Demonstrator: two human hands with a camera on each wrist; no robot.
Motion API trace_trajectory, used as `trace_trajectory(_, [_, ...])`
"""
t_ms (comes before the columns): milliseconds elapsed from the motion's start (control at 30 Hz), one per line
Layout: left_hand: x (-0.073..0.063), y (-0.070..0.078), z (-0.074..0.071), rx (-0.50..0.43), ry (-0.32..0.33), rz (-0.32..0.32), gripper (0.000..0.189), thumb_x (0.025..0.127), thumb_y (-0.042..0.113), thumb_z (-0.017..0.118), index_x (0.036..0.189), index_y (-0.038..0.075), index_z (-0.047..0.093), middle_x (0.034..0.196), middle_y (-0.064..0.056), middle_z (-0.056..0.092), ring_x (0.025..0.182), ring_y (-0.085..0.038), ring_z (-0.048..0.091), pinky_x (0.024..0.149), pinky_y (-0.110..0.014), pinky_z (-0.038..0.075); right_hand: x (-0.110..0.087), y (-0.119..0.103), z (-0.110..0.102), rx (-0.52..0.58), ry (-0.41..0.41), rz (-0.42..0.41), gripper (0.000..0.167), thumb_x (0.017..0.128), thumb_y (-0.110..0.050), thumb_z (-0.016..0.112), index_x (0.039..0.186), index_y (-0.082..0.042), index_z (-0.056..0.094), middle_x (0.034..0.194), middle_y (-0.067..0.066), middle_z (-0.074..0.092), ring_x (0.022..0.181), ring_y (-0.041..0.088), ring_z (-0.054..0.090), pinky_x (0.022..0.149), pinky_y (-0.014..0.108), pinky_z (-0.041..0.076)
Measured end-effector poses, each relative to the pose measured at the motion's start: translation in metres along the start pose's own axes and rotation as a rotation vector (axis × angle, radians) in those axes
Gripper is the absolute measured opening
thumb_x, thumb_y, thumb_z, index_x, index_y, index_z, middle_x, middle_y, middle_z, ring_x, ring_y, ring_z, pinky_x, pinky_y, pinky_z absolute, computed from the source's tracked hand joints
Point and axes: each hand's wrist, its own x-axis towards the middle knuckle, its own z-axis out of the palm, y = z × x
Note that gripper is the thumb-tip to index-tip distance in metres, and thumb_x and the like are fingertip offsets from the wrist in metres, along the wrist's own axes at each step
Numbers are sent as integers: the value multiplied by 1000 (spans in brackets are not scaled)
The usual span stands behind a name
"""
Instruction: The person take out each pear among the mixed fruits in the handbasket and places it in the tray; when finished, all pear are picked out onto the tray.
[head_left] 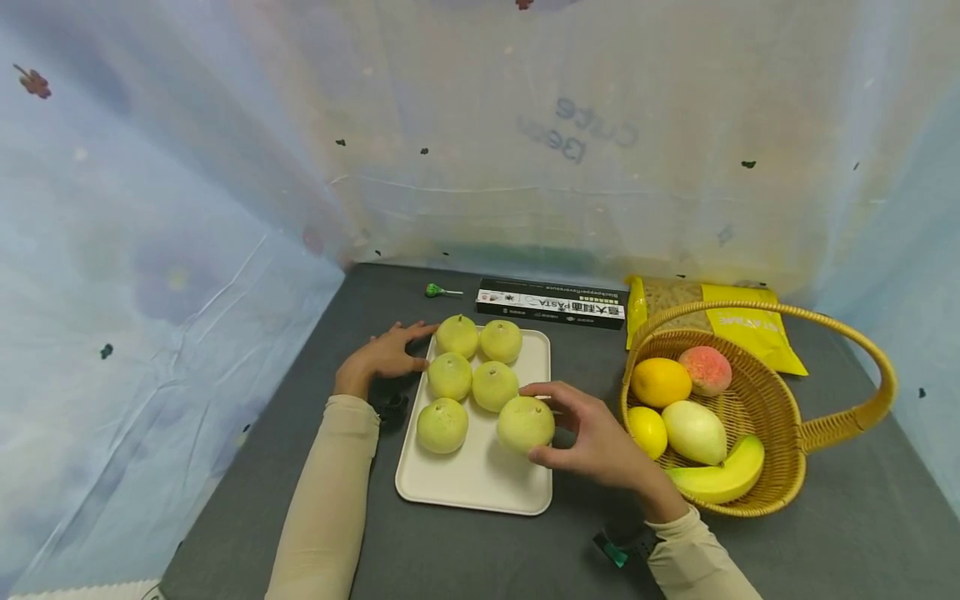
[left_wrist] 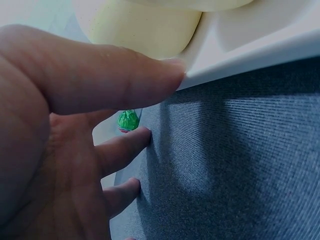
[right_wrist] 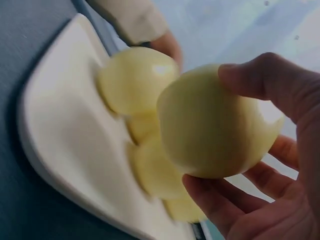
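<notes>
My right hand grips a round yellow-green melon between thumb and fingers, over the right side of a white tray. In the right wrist view the held melon hangs clear of the tray's surface. Several like melons sit on the tray in two columns, some with a short stem on top. Along the tray's left edge lies my left hand, fingers spread over the table. Its thumb touches the tray's rim in the left wrist view, close beside a melon.
To the right stands a wicker basket with a tall handle, holding a peach, lemons, a banana and other fruit. Behind are a black pasta box, a yellow bag and a green-wrapped lollipop. A printed curtain surrounds the grey table.
</notes>
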Motion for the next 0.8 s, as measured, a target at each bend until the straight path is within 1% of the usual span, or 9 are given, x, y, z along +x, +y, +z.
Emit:
trace_trajectory(100, [0, 0, 0, 0, 0, 2, 78, 104, 26, 70, 174, 25, 35, 183, -15, 20, 169, -52, 1, 125, -86, -3, 7, 7, 18, 15, -12, 1, 70, 87, -18, 95, 149, -13, 63, 145, 4, 66, 126, 24, 70, 107, 38, 62])
trace_trajectory(200, [1, -1, 0, 2, -1, 5, 78, 104, 26, 70, 174, 25, 35, 183, -15, 20, 169, -52, 1, 125, -87, -2, 12, 13, 33, 8, 0, 9, 70, 85, -15, 95, 148, -14, 64, 145, 3, 67, 129, 20, 68, 108, 39, 61])
trace_trajectory(333, [1, -2, 0, 4, -1, 7, 78, 104, 26, 70, 174, 25, 35, 183, -15, 20, 169, -52, 2, 124, -87, -2, 15, 16, 47, -56, 27, 7, 70, 82, -12, 96, 146, -16, 66, 144, -1, 67, 131, 17, 65, 107, 40, 62])
trace_trajectory(533, [0, -2, -1, 4, -5, 7, 78, 104, 26, 71, 174, 25, 35, 184, -15, 19, 169, -52, 0, 124, -87, -3, 16, 17, 55, -167, 71, -38, 72, 83, -17, 97, 147, -14, 65, 145, -3, 67, 131, 17, 65, 102, 39, 64])
trace_trajectory(667, [0, -1, -2, 3, -7, 5, 78, 105, 26, 70, 174, 25, 35, 184, -16, 19, 169, -52, 0, 124, -87, -3, 16, 19, 56, -197, 114, -72, 72, 82, -18, 99, 145, -14, 66, 143, 0, 67, 127, 18, 66, 98, 36, 65])
trace_trajectory(800, [1, -1, -1, 3, -6, 4, 78, 104, 26, 70, 174, 25, 35, 184, -15, 19, 169, -52, 1, 125, -86, -3, 15, 21, 57, -214, 148, -82, 71, 82, -20, 100, 144, -14, 67, 141, 1, 67, 124, 17, 67, 95, 34, 66])
